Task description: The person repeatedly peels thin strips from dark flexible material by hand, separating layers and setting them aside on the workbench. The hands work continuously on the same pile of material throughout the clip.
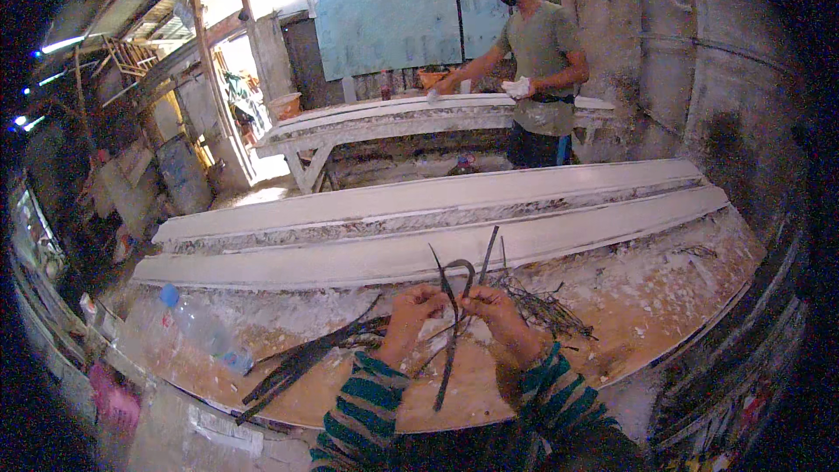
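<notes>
My left hand and my right hand are raised close together over the near edge of the worktable, fingers pinched. Between them are thin dark strips, one hanging below the fingers and others sticking up, one bent into a loop. The left hand pinches one dark strip; the right grips another at the loop's side. Beside my left forearm lies a bundle of wider dark strips, its ends reaching past the table edge. Just right of my right hand is a tangle of thin dark strands. The strips' material is unclear.
Two long white plaster-like slabs lie across the dusty wooden worktable. A clear plastic bottle with a blue cap lies at the left. Behind, a masked person works at a second white bench.
</notes>
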Demonstrator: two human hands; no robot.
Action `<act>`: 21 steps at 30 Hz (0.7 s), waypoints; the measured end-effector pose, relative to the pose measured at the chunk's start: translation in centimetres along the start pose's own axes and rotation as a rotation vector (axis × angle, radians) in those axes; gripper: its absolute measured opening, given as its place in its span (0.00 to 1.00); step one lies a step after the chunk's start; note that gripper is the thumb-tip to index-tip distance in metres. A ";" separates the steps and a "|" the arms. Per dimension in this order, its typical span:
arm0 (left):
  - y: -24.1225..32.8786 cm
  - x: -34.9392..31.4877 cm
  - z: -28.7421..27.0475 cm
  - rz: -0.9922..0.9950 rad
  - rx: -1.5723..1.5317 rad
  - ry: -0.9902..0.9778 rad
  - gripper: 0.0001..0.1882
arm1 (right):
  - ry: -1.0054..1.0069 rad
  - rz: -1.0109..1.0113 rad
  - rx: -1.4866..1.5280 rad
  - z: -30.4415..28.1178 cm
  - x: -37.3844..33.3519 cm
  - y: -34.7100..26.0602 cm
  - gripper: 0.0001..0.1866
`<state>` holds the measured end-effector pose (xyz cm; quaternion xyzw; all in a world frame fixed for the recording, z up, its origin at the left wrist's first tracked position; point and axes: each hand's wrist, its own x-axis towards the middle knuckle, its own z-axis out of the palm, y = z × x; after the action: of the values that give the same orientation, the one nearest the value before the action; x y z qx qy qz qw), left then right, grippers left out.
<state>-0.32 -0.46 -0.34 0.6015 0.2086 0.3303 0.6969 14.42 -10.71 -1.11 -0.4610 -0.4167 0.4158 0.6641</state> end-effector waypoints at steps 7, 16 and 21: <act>0.0 -0.3 1.3 -0.016 0.028 0.010 0.08 | 0.049 0.032 -0.025 -0.1 0.2 -0.2 0.03; 0.2 -0.7 1.5 -0.110 0.047 -0.058 0.07 | 0.028 -0.029 -0.063 -0.2 0.4 0.2 0.05; 0.2 -0.5 2.1 -0.029 0.015 -0.048 0.06 | 0.046 -0.028 -0.035 0.0 0.2 0.0 0.05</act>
<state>0.71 -2.26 0.23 0.6111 0.2032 0.3040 0.7020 14.46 -10.53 -1.10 -0.4761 -0.4150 0.3885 0.6710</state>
